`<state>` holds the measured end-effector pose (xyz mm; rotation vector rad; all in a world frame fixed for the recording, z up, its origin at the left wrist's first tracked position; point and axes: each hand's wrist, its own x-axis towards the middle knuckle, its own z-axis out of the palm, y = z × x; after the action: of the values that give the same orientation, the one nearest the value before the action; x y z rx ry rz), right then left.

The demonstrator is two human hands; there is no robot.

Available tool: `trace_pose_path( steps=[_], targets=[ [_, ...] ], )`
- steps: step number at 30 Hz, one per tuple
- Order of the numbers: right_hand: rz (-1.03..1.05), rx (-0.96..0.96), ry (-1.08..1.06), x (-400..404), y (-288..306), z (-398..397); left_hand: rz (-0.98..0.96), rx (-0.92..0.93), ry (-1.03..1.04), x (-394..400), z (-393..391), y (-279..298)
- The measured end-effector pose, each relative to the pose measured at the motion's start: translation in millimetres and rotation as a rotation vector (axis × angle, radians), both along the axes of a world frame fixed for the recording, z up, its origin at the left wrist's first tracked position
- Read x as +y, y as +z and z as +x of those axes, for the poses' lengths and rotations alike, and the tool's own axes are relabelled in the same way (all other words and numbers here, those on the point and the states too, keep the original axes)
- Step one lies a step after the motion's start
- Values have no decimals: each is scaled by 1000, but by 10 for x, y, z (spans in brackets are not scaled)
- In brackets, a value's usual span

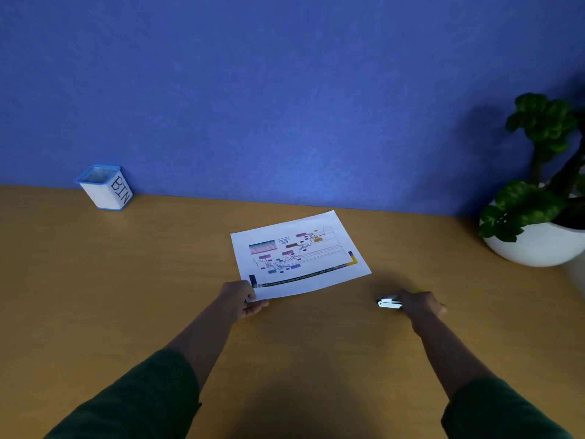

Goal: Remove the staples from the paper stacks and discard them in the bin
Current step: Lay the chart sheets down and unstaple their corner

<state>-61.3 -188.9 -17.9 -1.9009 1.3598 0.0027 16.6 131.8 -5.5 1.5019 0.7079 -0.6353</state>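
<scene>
Left hand (242, 297) grip pinches flat paper stack (299, 255) corner; right hand (422, 304) grip clasps shiny metal staple remover (388, 302).

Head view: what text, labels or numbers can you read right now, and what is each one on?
"BIN": hand-lettered on the white side of the blue-rimmed container.
Paper stack: chart labels, a small boxed label and the green line of text along the dark strip are too blurred to read.
Staple remover in the right hand: no readable marking.

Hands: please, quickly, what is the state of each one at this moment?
Left hand: fingers pinch the near left corner of the paper stack.
Right hand: fingers curled round the staple remover on the desk.
</scene>
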Motion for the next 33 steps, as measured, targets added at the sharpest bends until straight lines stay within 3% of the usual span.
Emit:
trace_pose_path(
  steps=[12,15,17,19,22,26,30,33],
  targets=[
    [-125,220,77,74,198,-13,-55,-28,70,-2,-40,133],
    [-303,66,128,164,283,140,-97,-57,42,16,-75,183],
    [-166,-161,162,219,342,303,-91,-100,-5,34,-100,205],
    [147,-359,159,245,398,423,-49,-161,-61,66,-111,223],
    [418,-441,304,204,463,457,1,-262,-95,159,-118,235],
    [520,-366,458,104,316,436,77,-421,-224,324,-152,161],
    [350,-430,567,240,335,402,185,-503,-290,439,-140,142],
    [334,-497,573,331,337,372,216,-550,-272,484,-85,188]
  ],
)
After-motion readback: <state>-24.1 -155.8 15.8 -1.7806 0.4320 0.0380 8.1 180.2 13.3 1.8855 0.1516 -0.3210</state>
